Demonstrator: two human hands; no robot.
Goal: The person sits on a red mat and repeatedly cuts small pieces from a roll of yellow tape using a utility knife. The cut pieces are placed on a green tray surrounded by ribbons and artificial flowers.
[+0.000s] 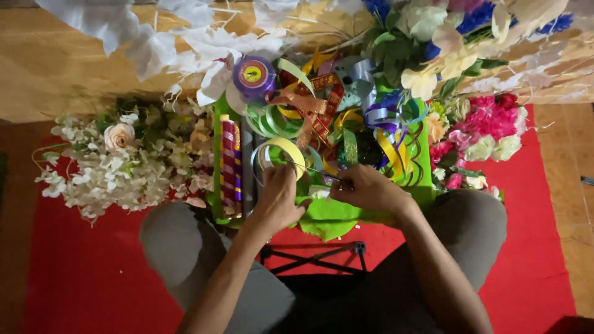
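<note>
White artificial flower spray (117, 164) at our far left, striped ribbon roll (231, 164) beside it, our left hand (278, 199) fingers pinching a pale yellow-green ribbon loop (286, 151), our right hand (365, 187) fingers clenched on thin scissors (322, 173), green tray (346, 216) beneath, pink flowers (489, 124) right.

Single head-worn camera, looking steeply down over the person's lap, close range, facing forward onto a ribbon-filled tray (421, 185), red mat (86, 272) below.
</note>
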